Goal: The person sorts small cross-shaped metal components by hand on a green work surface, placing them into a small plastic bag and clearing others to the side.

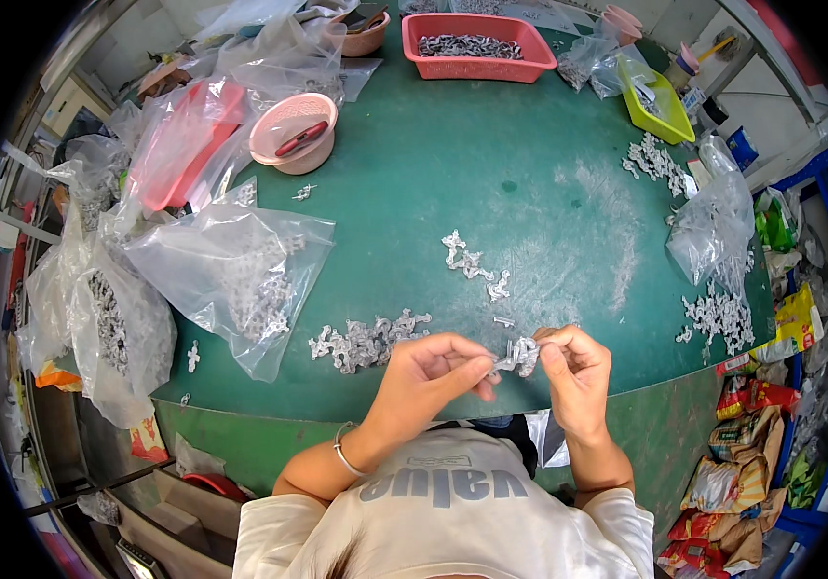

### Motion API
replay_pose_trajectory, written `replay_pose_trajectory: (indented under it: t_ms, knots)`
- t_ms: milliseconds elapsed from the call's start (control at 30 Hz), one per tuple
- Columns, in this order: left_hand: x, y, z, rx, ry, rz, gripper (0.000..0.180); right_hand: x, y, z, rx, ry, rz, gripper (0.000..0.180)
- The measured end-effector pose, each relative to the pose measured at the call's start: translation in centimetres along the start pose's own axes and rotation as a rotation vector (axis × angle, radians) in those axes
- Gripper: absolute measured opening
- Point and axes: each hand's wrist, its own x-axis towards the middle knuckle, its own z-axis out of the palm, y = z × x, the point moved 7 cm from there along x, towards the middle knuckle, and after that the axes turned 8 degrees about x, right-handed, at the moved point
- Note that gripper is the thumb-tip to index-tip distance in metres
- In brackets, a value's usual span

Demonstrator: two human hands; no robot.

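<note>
Nearest to the camera is the off-white cotton shirt (443,526) of the person, below both hands. Above it, the left hand (441,372) is almost closed, its thumb and forefinger pinching one end of a small, knobbly cluster of silver-grey metal pieces (524,355). The right hand (576,374) is half curled, and its thumb and forefinger hold the other side. So the cluster is between the two hands, over the near edge of the green table (414,203).

Just to the left of the left hand lies a loose heap of similar grey metal pieces (366,344); if the wrist or elbow swings outward, it could push some of them over the edge. A short grey metal bar (503,321) lies just ahead of the fingertips and could be knocked away by a knuckle. The grip is only at the finger ends, so a sudden pull could make the cluster slip and fall on the lap.

The exact shape of the cluster is hard to make out, because the fingers cover its ends. The right hand's lower fingers are folded, and I cannot tell if they keep another piece inside.
</note>
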Motion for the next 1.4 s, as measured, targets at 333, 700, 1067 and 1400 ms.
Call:
replay_pose_trajectory:
  t_ms: [333, 700, 1067, 1400]
  knots:
    - [-0.3, 0.4, 0.9, -0.052, -0.044, -0.003, 0.014, 0.3, -1.0, 0.5, -0.019, -0.072, -0.135, 0.011]
    - [-1.9, 3.7, 2.4, 0.574, -0.021, 0.466, 0.029, 0.2, -0.7, 1.2, 0.203, -0.199, -0.009, 0.023]
    - [-2.1, 4.6, 2.5, 0.590, 0.009, 0.588, 0.024, 0.0, -0.4, 1.7, 0.360, -0.232, 0.074, 0.023]
    - [-1.9, 4.3, 2.2, 0.506, 0.007, 0.506, 0.023, -0.2, 0.1, 1.1, 0.356, -0.188, 0.118, 0.019]
